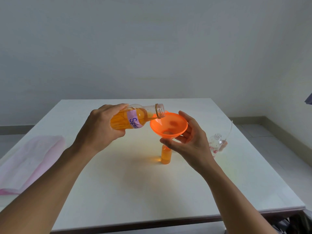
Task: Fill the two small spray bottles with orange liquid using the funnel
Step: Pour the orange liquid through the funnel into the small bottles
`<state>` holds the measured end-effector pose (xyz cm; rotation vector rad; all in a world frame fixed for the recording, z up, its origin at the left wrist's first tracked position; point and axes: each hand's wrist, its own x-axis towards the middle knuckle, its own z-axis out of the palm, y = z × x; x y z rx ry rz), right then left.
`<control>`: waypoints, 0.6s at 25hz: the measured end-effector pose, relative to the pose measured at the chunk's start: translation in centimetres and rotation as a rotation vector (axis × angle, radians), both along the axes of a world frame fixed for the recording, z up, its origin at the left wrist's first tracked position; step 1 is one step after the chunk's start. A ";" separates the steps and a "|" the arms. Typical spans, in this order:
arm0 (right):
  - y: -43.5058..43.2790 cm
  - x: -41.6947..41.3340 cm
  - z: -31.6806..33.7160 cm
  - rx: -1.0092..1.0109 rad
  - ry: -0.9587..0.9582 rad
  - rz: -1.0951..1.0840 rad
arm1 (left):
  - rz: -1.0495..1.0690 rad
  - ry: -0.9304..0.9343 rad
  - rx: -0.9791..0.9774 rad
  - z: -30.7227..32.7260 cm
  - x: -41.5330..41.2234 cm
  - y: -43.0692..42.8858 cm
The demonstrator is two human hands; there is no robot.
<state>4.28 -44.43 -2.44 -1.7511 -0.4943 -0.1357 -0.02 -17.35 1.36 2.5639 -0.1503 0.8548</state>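
Observation:
My left hand (101,125) grips a clear bottle of orange liquid (135,118) with a purple label, tipped on its side with its open mouth over the orange funnel (168,124). My right hand (187,139) holds the funnel from below and from the right, its fingers curled round the cone. The funnel's spout sits in a small spray bottle (166,155) that stands on the table and is nearly full of orange liquid. A second small spray bottle (215,146), clear with pink flowers and uncapped, stands to the right, partly behind my right hand.
A spray cap with a long thin tube (225,142) lies beside the flowered bottle. A pink cloth (28,162) lies at the left edge of the white table (152,191). The table's right side borders a tiled floor.

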 end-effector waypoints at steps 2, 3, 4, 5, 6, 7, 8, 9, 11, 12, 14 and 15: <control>0.0 0.0 0.1 -0.006 -0.010 -0.005 | 0.005 -0.004 -0.007 0.0 0.0 -0.1; 0.0 0.0 0.2 -0.008 -0.014 -0.012 | 0.010 -0.003 -0.012 0.0 0.0 -0.2; 0.0 0.0 0.3 -0.007 -0.017 -0.016 | 0.016 -0.004 -0.019 0.0 0.0 -0.2; 0.0 0.0 0.3 -0.002 -0.020 -0.017 | 0.022 -0.005 -0.023 0.0 -0.1 -0.2; 0.0 -0.1 0.3 0.003 -0.021 -0.015 | 0.028 -0.006 -0.024 0.1 -0.1 -0.3; 0.0 -0.1 0.3 0.007 -0.020 -0.012 | 0.033 -0.009 -0.025 0.1 -0.2 -0.3; 0.0 -0.2 0.3 0.012 -0.019 -0.010 | 0.037 -0.012 -0.027 0.2 -0.2 -0.4; 0.0 -0.2 0.4 0.017 -0.022 -0.012 | 0.040 -0.015 -0.033 0.4 -0.2 -0.5; -0.1 -0.3 0.8 0.033 -0.032 -0.021 | 0.050 -0.014 -0.057 0.6 -0.4 -0.9; -0.2 -0.4 1.3 0.048 -0.033 -0.025 | 0.058 -0.014 -0.075 0.7 -0.4 -1.1; -0.6 -0.3 2.2 0.096 -0.029 -0.036 | 0.065 -0.021 -0.105 1.1 -0.3 -1.7; -0.8 -0.2 2.7 0.123 -0.029 -0.046 | 0.061 -0.027 -0.117 1.3 -0.2 -2.0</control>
